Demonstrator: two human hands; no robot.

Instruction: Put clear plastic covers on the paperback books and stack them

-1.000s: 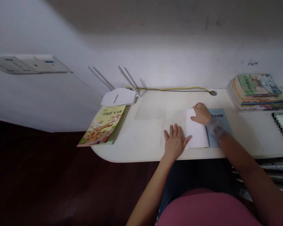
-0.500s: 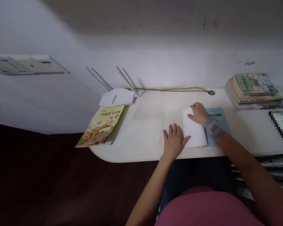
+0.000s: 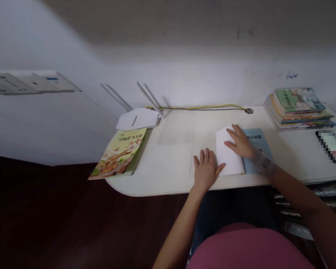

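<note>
A blue-covered book lies on the white desk in front of me, with a white sheet or flap folded over its left part. My right hand rests on the upper right of the white sheet, fingers spread and pointing left. My left hand lies flat just left of the sheet, its thumb reaching over the sheet's left edge. Under and beyond its fingers there seems to be a clear plastic film spread on the desk. Whether the white sheet is attached to the book I cannot tell.
A white router with several antennas stands at the back left, near a yellow-green picture book overhanging the desk's edge. A yellow cable runs along the wall. To the right are a stack of books and a phone.
My right hand has loosened and spread its fingers on the white sheet, with the wrist shifting right and toward me. My left hand stays in place. The view has tilted slightly.
</note>
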